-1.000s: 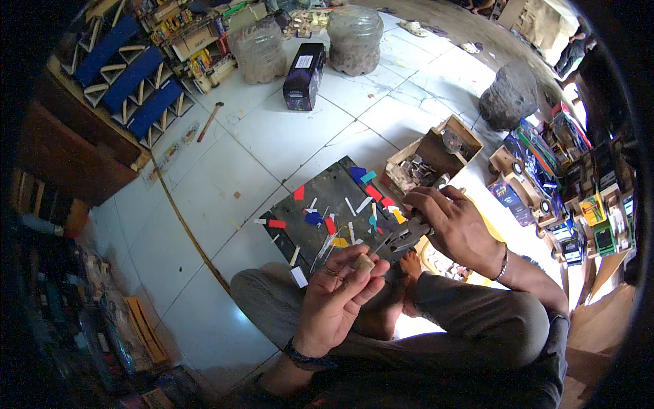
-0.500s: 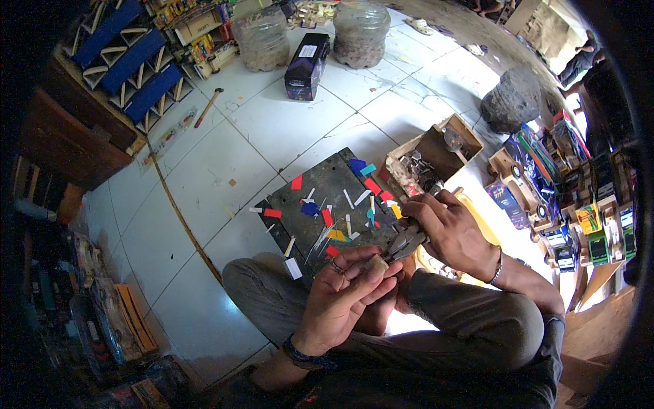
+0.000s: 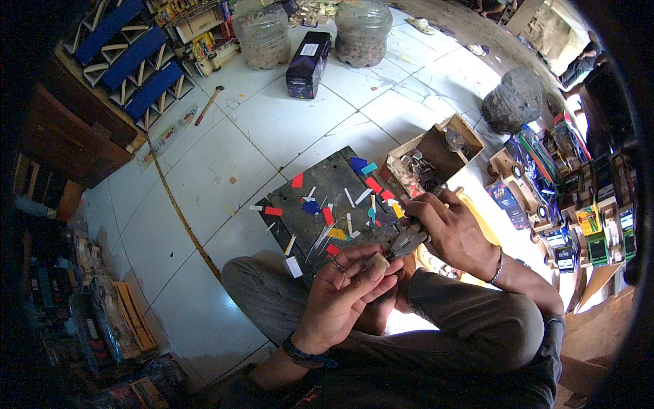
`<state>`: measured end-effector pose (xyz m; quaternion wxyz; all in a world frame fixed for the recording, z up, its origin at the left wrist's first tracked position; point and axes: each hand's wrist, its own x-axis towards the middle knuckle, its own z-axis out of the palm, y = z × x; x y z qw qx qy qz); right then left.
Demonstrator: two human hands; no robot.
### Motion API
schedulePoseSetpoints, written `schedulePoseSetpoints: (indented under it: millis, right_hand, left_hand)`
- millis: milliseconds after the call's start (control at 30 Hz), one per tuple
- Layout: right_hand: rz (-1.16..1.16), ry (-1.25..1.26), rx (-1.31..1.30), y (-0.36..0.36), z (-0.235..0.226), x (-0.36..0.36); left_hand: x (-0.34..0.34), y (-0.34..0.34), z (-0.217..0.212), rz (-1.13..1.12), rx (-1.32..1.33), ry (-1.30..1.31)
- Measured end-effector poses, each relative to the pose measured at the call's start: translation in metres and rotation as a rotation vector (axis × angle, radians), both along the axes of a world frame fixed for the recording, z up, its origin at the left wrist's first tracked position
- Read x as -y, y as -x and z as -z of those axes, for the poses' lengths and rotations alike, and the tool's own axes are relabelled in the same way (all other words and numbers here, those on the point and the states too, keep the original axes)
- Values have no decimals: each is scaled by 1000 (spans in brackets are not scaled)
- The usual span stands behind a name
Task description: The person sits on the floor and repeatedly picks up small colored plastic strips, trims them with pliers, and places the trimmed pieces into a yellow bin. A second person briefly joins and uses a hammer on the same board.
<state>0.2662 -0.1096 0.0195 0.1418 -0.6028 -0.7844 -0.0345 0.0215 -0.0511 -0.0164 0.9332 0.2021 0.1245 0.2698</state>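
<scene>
A small pale piece, perhaps wood, is pinched between the thumb and fingers of my left hand. My right hand is wrapped round a pair of pliers, whose jaws point at that piece. Whether the jaws touch it or grip anything small I cannot tell. Beneath and beyond both hands lies a dark flat board, strewn with red, white, blue, yellow and teal scraps. My fingers cover the board's near right part.
Right of the board stands a wooden box with small metal parts. Toy trucks crowd the right side. A dark carton, cut plastic jugs and a hammer are on the tiled floor. Blue wooden parts stack up far left.
The pliers' jaws have shifted very slightly at the piece in my left hand. Both hands keep nearly the same place and hold; the whole view moves only a little.
</scene>
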Motion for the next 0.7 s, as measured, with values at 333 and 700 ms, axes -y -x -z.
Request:
schedulePoseSetpoints:
  millis: [333,700]
  right_hand:
    - [-10,9,-2,0,3,1]
    - [15,30,3,-2,10,2]
  left_hand:
    - [-2,-1,1,14,-46,26]
    - [-6,1,4,179,10,63]
